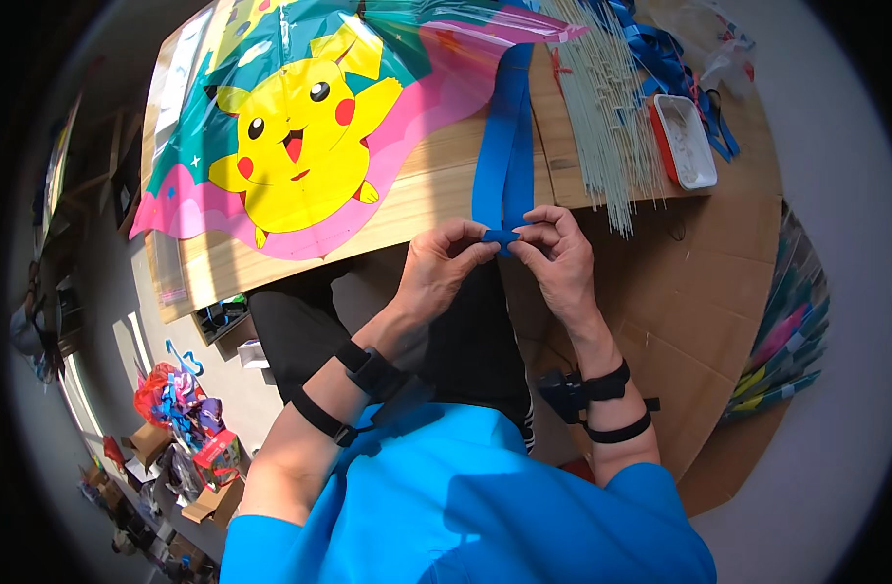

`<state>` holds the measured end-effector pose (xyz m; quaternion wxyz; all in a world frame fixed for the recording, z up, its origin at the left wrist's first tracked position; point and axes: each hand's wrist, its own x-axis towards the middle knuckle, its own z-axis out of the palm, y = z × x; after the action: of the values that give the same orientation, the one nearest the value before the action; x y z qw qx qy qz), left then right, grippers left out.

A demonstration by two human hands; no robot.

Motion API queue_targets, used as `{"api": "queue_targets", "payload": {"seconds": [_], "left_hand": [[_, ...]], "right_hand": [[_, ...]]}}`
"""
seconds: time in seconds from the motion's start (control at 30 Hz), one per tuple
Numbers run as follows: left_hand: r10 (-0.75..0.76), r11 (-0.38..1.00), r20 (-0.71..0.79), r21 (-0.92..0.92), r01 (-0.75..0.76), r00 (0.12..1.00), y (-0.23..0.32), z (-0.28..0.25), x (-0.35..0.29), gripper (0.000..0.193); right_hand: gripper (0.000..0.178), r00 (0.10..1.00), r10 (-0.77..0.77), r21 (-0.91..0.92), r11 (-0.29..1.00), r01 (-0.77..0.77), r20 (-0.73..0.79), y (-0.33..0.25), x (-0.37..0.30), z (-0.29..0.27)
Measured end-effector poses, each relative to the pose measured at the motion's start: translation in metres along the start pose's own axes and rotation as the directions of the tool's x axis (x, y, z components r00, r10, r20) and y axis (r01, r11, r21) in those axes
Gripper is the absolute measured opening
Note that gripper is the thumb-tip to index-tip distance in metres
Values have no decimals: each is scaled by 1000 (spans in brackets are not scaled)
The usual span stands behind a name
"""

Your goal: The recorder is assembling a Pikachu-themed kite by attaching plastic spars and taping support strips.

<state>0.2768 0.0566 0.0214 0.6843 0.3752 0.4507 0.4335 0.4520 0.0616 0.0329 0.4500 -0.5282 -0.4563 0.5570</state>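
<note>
Both hands meet at the table's front edge, pinching a blue ribbon [504, 146] near its folded or gathered near end. My left hand [438, 261] has its thumb and forefinger closed on the left side of that gather. From the other side my right hand [561, 258] grips it between thumb and fingers. Two flat lengths of the ribbon run away from me across the wooden table. To the left lies a printed kite sheet [300, 156] with a yellow cartoon character on green and pink. Whether the gather is a knot or a fold, I cannot tell.
Right of the ribbon lie many thin pale sticks [612, 117], overhanging the table edge. Beside them are a red-and-white tray [685, 141] and tangled blue ribbon [665, 54]. Cardboard [660, 302] stands below the right edge. Bags and boxes [188, 419] clutter the floor at left.
</note>
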Motion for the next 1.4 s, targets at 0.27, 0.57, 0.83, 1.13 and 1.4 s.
{"api": "queue_targets", "payload": {"seconds": [0.27, 0.57, 0.83, 1.13, 1.4], "left_hand": [[350, 751, 35, 587, -302, 936, 17, 12, 4, 12], [-21, 969, -125, 241, 51, 992, 11, 18, 5, 16], [-37, 981, -51, -194, 26, 998, 4, 9, 6, 9], [-45, 989, 179, -132, 69, 983, -2, 5, 5, 15], [-316, 935, -124, -211, 286, 941, -4, 12, 20, 45]], "right_hand": [[12, 997, -61, -189, 980, 70, 53, 2, -6, 2], [31, 986, -167, -308, 939, 154, -17, 13, -8, 12], [43, 988, -102, 14, 994, 105, -112, 8, -6, 12], [50, 971, 228, 276, 940, -200, -75, 4, 13, 3], [34, 961, 234, 139, 967, -214, -147, 6, 14, 3]]}}
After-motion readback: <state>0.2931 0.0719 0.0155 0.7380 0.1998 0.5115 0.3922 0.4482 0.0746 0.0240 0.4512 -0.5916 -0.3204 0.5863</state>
